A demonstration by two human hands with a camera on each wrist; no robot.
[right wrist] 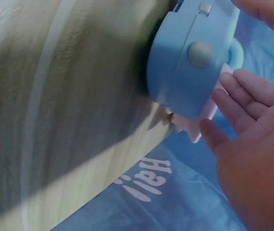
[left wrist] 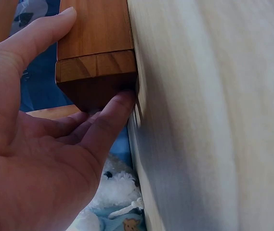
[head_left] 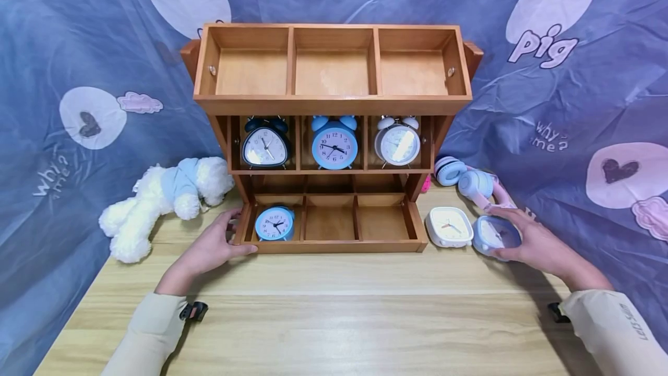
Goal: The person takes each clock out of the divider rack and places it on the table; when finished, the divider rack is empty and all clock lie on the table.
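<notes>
At the left of the frame, a white plush toy (head_left: pixel 152 197) is laid on the table (head_left: pixel 334 312). Beside it, the lower left corner of the wooden shelf (head_left: pixel 334 247) is gripped by the left hand (head_left: pixel 215 245), the thumb placed on the front. A round blue clock (head_left: pixel 274 224) is held in the lower left compartment; three alarm clocks (head_left: pixel 334 147) are lined up above. Right of the shelf, a white square clock (head_left: pixel 449 227) is set down. Further right, a light-blue clock (head_left: pixel 489 234) on the table is spanned by the right hand (head_left: pixel 540 245), fingers loosely extended; whether it is touched cannot be told.
</notes>
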